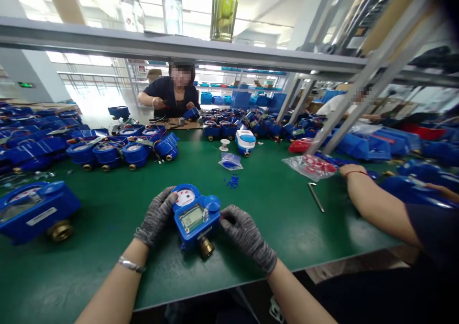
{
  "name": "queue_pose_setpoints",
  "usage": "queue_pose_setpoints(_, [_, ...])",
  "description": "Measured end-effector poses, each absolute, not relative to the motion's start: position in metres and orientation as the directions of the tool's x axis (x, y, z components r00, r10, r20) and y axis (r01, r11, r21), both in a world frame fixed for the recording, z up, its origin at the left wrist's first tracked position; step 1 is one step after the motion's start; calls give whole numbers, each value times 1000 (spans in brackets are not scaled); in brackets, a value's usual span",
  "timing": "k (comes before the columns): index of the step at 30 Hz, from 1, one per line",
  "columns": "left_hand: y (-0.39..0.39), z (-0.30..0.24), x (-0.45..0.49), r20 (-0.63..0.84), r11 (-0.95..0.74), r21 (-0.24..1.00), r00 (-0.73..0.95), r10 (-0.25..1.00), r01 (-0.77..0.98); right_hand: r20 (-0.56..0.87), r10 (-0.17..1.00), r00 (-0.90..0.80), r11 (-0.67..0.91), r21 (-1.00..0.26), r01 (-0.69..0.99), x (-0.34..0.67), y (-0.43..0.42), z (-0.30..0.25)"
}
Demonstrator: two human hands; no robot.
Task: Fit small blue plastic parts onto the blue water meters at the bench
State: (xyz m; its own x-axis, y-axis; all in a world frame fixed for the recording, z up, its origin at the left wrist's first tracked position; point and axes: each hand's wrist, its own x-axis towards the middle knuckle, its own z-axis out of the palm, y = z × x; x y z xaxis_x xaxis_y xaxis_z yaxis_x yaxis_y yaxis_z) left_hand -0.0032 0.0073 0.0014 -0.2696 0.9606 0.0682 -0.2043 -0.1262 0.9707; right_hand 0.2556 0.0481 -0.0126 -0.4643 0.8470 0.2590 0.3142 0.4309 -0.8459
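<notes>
A blue water meter (198,234) is in front of me above the green table, tilted so that its round dial, small grey display and brass pipe end show. My left hand (158,215), in a grey knit glove, grips its left side, with the thumb near the dial. At the right side of the meter, the closed fingers of my gloved right hand (245,230) press against the housing; whether a small part is between those fingertips is hidden. Beyond the meter lie small blue pieces (233,181) and a clear bag (230,161) of blue bits.
Another blue meter (39,211) stands at the left, with rows of meters (107,154) behind. To the right are an L-shaped metal tool (316,197), a bag of red parts (311,165) and a co-worker's arm (380,209). A person (172,96) works opposite, below a shelf (215,49) holding bottles.
</notes>
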Motion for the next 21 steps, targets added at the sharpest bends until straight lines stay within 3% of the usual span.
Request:
queue_pose_setpoints(5, [9,1,-3,72,-131,974,-292,954,-187,357,781,-513,577,-726,374,258,48,-4])
queue_pose_setpoints(12, [10,1,0,73,-142,970,-320,945,-196,555,409,-725,913,-247,325,267,43,11])
queue_pose_setpoints(14, [11,2,0,67,-141,969,-331,941,-203,540,379,-751,925,-215,313,272,40,14])
queue_pose_setpoints(15, [10,3,1,63,-139,968,-335,940,-207,518,411,-750,911,-268,315,275,39,15])
queue_pose_setpoints(17, [9,4,2,51,-129,968,-339,940,-214,410,572,-710,786,-520,333,278,38,15])
queue_pose_setpoints(19, [8,4,2,39,-117,969,-335,941,-218,214,736,-642,504,-806,309,277,40,12])
queue_pose_setpoints(21, [7,4,2,30,-105,971,-326,945,-215,26,797,-603,191,-959,211,271,42,10])
